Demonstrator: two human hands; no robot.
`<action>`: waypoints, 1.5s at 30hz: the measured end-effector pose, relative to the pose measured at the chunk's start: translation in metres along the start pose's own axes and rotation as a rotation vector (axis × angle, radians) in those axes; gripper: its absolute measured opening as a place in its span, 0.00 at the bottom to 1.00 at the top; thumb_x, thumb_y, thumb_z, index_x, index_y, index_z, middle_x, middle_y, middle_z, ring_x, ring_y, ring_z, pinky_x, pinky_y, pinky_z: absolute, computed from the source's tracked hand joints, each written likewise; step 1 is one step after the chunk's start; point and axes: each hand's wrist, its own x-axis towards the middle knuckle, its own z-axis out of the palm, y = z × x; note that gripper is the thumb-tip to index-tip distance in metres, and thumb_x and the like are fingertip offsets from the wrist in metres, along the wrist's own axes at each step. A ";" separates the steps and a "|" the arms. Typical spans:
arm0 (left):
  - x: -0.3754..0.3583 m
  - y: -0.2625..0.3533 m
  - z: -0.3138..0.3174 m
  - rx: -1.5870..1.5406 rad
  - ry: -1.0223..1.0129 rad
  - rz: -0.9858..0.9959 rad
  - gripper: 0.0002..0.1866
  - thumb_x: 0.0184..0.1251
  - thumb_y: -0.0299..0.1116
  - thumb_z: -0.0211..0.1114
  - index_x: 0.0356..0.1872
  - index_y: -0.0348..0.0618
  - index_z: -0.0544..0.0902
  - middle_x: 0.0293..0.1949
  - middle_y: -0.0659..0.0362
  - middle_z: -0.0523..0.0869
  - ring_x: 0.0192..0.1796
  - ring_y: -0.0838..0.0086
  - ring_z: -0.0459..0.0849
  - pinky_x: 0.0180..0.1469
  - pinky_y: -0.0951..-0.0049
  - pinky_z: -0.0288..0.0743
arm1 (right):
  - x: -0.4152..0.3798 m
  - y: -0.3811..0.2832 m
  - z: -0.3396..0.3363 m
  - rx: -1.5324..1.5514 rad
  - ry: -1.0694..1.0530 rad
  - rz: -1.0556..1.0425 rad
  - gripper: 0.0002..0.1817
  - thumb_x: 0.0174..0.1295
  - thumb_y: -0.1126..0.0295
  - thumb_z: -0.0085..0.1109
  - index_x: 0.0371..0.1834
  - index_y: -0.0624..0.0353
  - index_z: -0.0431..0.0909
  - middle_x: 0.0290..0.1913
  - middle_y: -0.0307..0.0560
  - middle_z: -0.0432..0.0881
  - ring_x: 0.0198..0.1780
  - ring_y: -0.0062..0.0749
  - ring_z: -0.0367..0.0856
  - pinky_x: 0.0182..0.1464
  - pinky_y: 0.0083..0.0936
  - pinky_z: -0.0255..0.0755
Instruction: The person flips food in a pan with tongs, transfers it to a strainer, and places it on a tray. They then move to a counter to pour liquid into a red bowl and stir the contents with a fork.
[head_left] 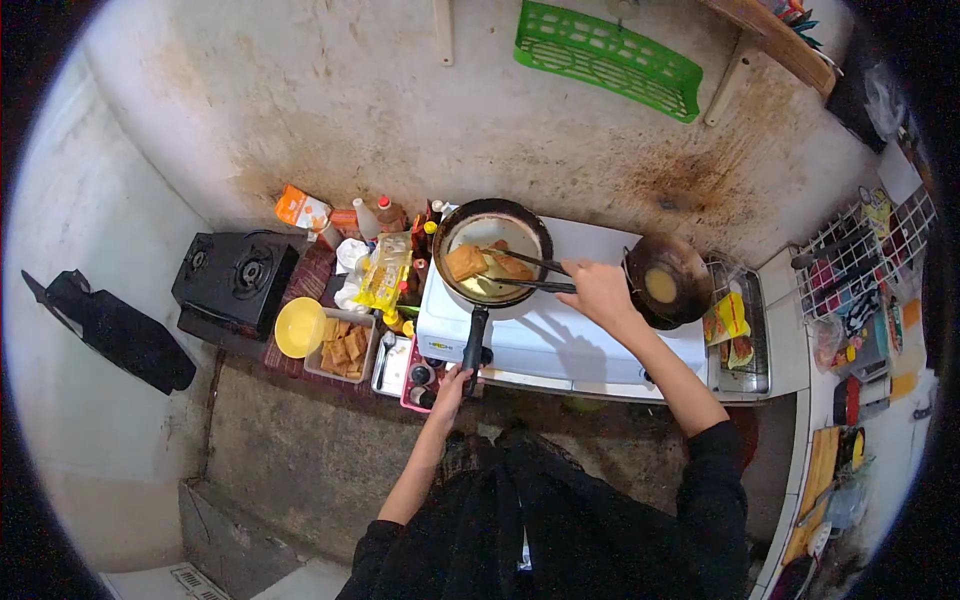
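A dark frying pan (543, 222) with oil in it sits on the white stove (585, 240). My left hand (453, 388) is closed round the lower end of its black handle (475, 345). From above the stove my right hand (603, 298) reaches in with a pair of slim dark tongs (545, 286), their two tips apart inside the pan. One golden-brown fried piece (465, 263) lies at the left of the pan. Another browned piece (512, 266) is between the tong tips, partly covered by them.
Right of the pan stands a dark wok (690, 262) with some liquid. A plastic box (350, 372) of fried pieces, a yellow bowl (300, 328), and several bottles (390, 213) are at left, near a black two-burner stove (237, 275). A metal tray (752, 375) holds packets at right.
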 end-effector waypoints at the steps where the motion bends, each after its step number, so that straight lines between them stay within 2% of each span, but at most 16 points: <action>1: 0.001 -0.001 -0.001 -0.003 0.004 0.003 0.15 0.61 0.33 0.49 0.46 0.36 0.70 0.40 0.59 0.78 0.40 0.77 0.77 0.45 0.79 0.66 | 0.000 -0.002 0.003 -0.043 0.000 -0.048 0.26 0.41 0.55 0.63 0.43 0.57 0.72 0.26 0.45 0.76 0.27 0.36 0.78 0.25 0.29 0.70; 11: 0.008 -0.013 -0.007 0.051 -0.018 0.064 0.16 0.61 0.32 0.48 0.48 0.36 0.69 0.43 0.58 0.77 0.41 0.76 0.76 0.45 0.77 0.67 | 0.009 -0.020 0.022 -0.044 0.030 -0.214 0.28 0.42 0.58 0.62 0.46 0.58 0.69 0.28 0.44 0.74 0.27 0.35 0.78 0.23 0.28 0.70; 16: 0.006 -0.014 -0.004 -0.011 0.039 0.003 0.15 0.60 0.32 0.50 0.47 0.37 0.71 0.39 0.60 0.79 0.38 0.79 0.77 0.43 0.81 0.68 | 0.015 0.002 0.017 0.109 0.073 -0.073 0.25 0.40 0.55 0.63 0.42 0.53 0.74 0.27 0.47 0.77 0.28 0.39 0.78 0.27 0.32 0.70; 17: 0.006 -0.015 -0.005 -0.020 0.030 0.029 0.15 0.60 0.32 0.50 0.46 0.37 0.71 0.39 0.60 0.79 0.37 0.79 0.77 0.42 0.81 0.68 | 0.016 0.009 0.015 0.204 0.003 0.052 0.24 0.40 0.51 0.62 0.39 0.52 0.77 0.25 0.51 0.78 0.30 0.43 0.77 0.30 0.34 0.70; 18: 0.006 -0.015 -0.005 -0.028 0.021 0.056 0.15 0.60 0.32 0.50 0.46 0.38 0.71 0.39 0.60 0.79 0.37 0.80 0.77 0.41 0.81 0.69 | 0.018 0.016 0.014 0.202 0.003 0.049 0.24 0.40 0.51 0.62 0.39 0.52 0.77 0.25 0.51 0.78 0.30 0.43 0.77 0.30 0.34 0.70; 20: 0.001 -0.010 -0.002 -0.053 0.023 0.050 0.15 0.60 0.32 0.50 0.46 0.38 0.71 0.38 0.60 0.79 0.37 0.80 0.77 0.41 0.81 0.68 | 0.019 0.032 0.013 0.342 -0.139 0.247 0.25 0.40 0.47 0.61 0.40 0.51 0.78 0.26 0.51 0.79 0.27 0.40 0.78 0.30 0.32 0.71; 24: -0.002 -0.005 0.001 -0.062 0.033 0.022 0.14 0.60 0.32 0.50 0.46 0.38 0.71 0.38 0.61 0.79 0.37 0.80 0.77 0.41 0.81 0.68 | 0.018 0.064 0.034 0.458 -0.157 0.334 0.32 0.40 0.44 0.60 0.41 0.60 0.77 0.31 0.55 0.80 0.33 0.42 0.79 0.39 0.29 0.70; 28: -0.001 -0.006 -0.001 -0.035 0.028 -0.014 0.15 0.60 0.33 0.50 0.46 0.39 0.72 0.38 0.61 0.78 0.38 0.79 0.77 0.41 0.81 0.68 | 0.015 0.082 0.043 0.571 -0.216 0.376 0.33 0.41 0.45 0.60 0.42 0.63 0.76 0.36 0.57 0.79 0.39 0.42 0.78 0.44 0.27 0.69; 30: 0.002 -0.009 -0.003 -0.063 -0.003 0.010 0.14 0.61 0.34 0.50 0.46 0.39 0.72 0.38 0.62 0.78 0.38 0.80 0.77 0.40 0.81 0.68 | 0.015 0.088 0.051 0.628 -0.176 0.343 0.31 0.42 0.46 0.60 0.41 0.63 0.77 0.29 0.51 0.80 0.33 0.32 0.78 0.38 0.23 0.68; 31: 0.002 -0.010 -0.003 -0.064 -0.002 0.011 0.14 0.61 0.34 0.50 0.46 0.39 0.72 0.38 0.62 0.78 0.38 0.80 0.77 0.40 0.81 0.68 | 0.015 0.090 0.052 0.627 -0.177 0.341 0.31 0.42 0.46 0.60 0.41 0.63 0.77 0.29 0.51 0.80 0.33 0.32 0.78 0.38 0.23 0.68; 33: 0.003 -0.011 -0.004 -0.061 -0.015 0.020 0.14 0.61 0.34 0.50 0.45 0.41 0.72 0.37 0.63 0.78 0.38 0.80 0.77 0.39 0.81 0.67 | 0.015 0.094 0.053 0.738 -0.271 0.453 0.29 0.43 0.47 0.61 0.39 0.63 0.78 0.21 0.41 0.75 0.26 0.22 0.71 0.31 0.18 0.65; 37: 0.003 -0.013 -0.005 -0.008 0.003 0.000 0.14 0.60 0.35 0.50 0.46 0.42 0.72 0.36 0.64 0.79 0.37 0.80 0.77 0.37 0.81 0.67 | 0.016 0.104 0.063 0.802 -0.303 0.481 0.27 0.44 0.47 0.61 0.37 0.62 0.79 0.17 0.33 0.67 0.21 0.17 0.61 0.25 0.16 0.59; 40: 0.005 -0.015 -0.005 -0.028 -0.007 0.014 0.14 0.60 0.35 0.50 0.46 0.44 0.72 0.35 0.64 0.79 0.37 0.81 0.77 0.37 0.80 0.66 | 0.017 0.103 0.063 0.782 -0.319 0.496 0.28 0.43 0.46 0.60 0.37 0.62 0.79 0.18 0.38 0.73 0.22 0.21 0.69 0.27 0.19 0.63; 42: 0.006 -0.016 -0.005 -0.008 0.013 0.000 0.14 0.60 0.35 0.50 0.46 0.43 0.72 0.34 0.63 0.79 0.37 0.81 0.77 0.37 0.80 0.66 | 0.017 0.088 0.058 0.535 -0.109 0.274 0.29 0.42 0.45 0.60 0.38 0.59 0.79 0.20 0.45 0.77 0.26 0.29 0.76 0.29 0.24 0.67; 43: 0.006 -0.016 -0.005 -0.004 0.010 -0.002 0.14 0.60 0.35 0.50 0.46 0.43 0.72 0.34 0.63 0.79 0.37 0.81 0.77 0.37 0.80 0.66 | 0.017 0.076 0.050 0.536 -0.108 0.280 0.29 0.42 0.45 0.60 0.38 0.59 0.79 0.20 0.45 0.77 0.26 0.29 0.76 0.29 0.24 0.67; 45: 0.006 -0.014 -0.006 0.009 -0.027 -0.013 0.15 0.60 0.35 0.50 0.47 0.42 0.71 0.35 0.63 0.79 0.37 0.81 0.76 0.37 0.80 0.67 | 0.020 0.046 0.030 0.424 -0.184 0.280 0.28 0.39 0.45 0.61 0.38 0.54 0.79 0.18 0.48 0.77 0.26 0.39 0.77 0.30 0.31 0.70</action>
